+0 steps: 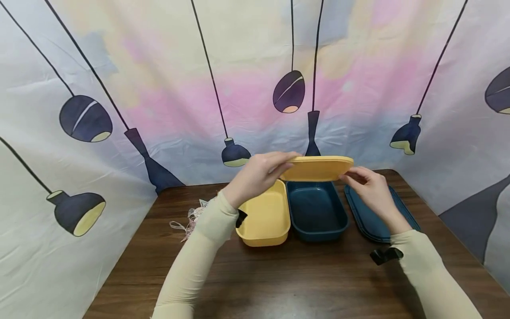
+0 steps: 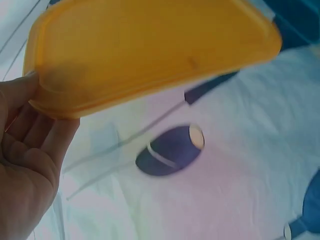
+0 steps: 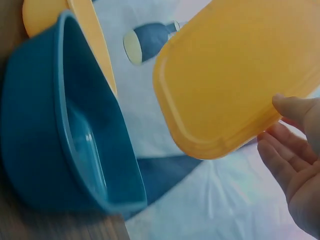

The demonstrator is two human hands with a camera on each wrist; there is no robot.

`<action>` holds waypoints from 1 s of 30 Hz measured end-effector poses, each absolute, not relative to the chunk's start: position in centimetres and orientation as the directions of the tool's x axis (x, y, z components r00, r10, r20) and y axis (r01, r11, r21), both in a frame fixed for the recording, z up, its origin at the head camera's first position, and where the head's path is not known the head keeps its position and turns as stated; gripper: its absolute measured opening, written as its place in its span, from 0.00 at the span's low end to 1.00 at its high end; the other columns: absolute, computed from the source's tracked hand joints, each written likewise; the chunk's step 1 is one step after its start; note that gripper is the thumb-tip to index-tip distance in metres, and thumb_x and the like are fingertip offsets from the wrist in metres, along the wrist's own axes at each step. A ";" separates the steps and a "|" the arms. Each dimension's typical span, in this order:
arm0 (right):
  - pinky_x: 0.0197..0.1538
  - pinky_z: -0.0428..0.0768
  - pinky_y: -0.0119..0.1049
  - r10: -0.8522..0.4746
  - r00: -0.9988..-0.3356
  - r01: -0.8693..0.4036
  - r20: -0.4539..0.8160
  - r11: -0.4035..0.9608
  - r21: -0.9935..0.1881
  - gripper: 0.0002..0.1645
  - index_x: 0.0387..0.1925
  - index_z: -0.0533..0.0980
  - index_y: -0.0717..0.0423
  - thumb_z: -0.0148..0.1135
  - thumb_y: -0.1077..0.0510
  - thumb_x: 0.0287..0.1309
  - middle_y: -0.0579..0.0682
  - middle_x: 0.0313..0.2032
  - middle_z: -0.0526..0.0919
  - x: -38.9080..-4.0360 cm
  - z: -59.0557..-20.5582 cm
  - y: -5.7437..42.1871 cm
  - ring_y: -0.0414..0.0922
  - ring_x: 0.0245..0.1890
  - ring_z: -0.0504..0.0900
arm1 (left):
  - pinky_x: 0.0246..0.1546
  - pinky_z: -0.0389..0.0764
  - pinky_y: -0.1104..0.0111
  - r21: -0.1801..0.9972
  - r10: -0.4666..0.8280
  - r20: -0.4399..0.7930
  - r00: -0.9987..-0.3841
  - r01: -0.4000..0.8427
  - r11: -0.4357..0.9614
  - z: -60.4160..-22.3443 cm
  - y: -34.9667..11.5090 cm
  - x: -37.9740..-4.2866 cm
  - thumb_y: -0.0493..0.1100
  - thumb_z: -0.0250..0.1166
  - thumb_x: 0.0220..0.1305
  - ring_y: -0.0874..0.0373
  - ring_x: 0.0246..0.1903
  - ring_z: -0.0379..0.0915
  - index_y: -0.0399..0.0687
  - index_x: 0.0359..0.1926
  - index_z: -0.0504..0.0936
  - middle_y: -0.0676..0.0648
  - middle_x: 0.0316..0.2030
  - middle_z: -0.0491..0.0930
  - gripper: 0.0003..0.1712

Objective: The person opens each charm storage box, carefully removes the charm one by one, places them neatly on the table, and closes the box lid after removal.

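Observation:
A yellow lid (image 1: 316,169) is held up, tilted, above the back of a dark blue box (image 1: 321,235). My left hand (image 1: 264,172) pinches its left end, thumb on one face and fingers behind, as the left wrist view of the lid (image 2: 150,45) shows. At the opposite end my right hand (image 1: 371,188) grips the rim between thumb and fingertips; the right wrist view shows this hand (image 3: 300,150) too. Left of the blue box stands an uncovered yellow box (image 1: 264,241), partly behind my left forearm. The blue box is uncovered as well, and nothing shows inside either.
Blue lids (image 1: 367,217), seemingly stacked, lie on the table right of the blue box, partly under my right hand. Tangled white and pink lacy strings (image 1: 194,216) lie left of the yellow box. A patterned cloth (image 1: 255,88) hangs behind the brown wooden table (image 1: 295,283).

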State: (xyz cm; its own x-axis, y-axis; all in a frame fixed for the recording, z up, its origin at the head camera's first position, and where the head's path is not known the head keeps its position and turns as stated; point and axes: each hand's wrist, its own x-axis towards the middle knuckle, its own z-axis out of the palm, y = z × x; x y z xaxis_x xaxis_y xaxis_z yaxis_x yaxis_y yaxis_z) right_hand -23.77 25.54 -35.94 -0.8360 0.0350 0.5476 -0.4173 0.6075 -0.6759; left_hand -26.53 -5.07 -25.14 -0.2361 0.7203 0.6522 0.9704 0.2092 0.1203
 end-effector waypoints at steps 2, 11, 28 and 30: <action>0.37 0.76 0.22 0.009 -0.833 -0.446 0.554 0.583 -0.679 0.15 0.47 0.80 0.48 0.62 0.51 0.58 0.45 0.42 0.81 -23.4 -35.5 24.4 0.35 0.38 0.79 | 0.44 0.73 0.76 0.118 0.691 0.681 -0.242 0.968 0.222 -24.8 -6.0 -26.7 0.37 0.60 0.64 0.64 0.44 0.75 0.44 0.56 0.78 0.50 0.46 0.80 0.19; 0.37 0.77 0.26 -0.044 -0.793 -0.540 0.608 0.513 -0.667 0.15 0.48 0.79 0.58 0.62 0.63 0.57 0.52 0.40 0.83 -20.8 -33.0 19.1 0.45 0.37 0.81 | 0.43 0.75 0.75 0.182 0.592 0.723 -0.358 0.924 0.336 -23.7 -9.7 -27.7 0.42 0.58 0.66 0.65 0.43 0.76 0.48 0.54 0.79 0.52 0.46 0.80 0.16; 0.35 0.81 0.42 -0.124 -0.924 -0.382 0.362 0.253 -0.889 0.21 0.54 0.74 0.60 0.61 0.57 0.60 0.55 0.37 0.82 -21.8 -37.4 13.9 0.53 0.33 0.82 | 0.37 0.78 0.70 0.500 0.394 0.584 -0.710 0.697 0.514 -28.3 -13.3 -33.4 0.52 0.60 0.63 0.64 0.37 0.78 0.55 0.52 0.81 0.53 0.42 0.82 0.18; 0.34 0.81 0.41 -0.121 -0.942 -0.332 0.312 0.231 -0.914 0.22 0.55 0.74 0.57 0.61 0.55 0.60 0.54 0.36 0.82 -22.4 -38.9 13.7 0.52 0.33 0.81 | 0.37 0.79 0.70 0.523 0.389 0.543 -0.744 0.662 0.536 -29.5 -13.4 -33.9 0.53 0.60 0.63 0.62 0.39 0.78 0.56 0.52 0.80 0.52 0.43 0.81 0.18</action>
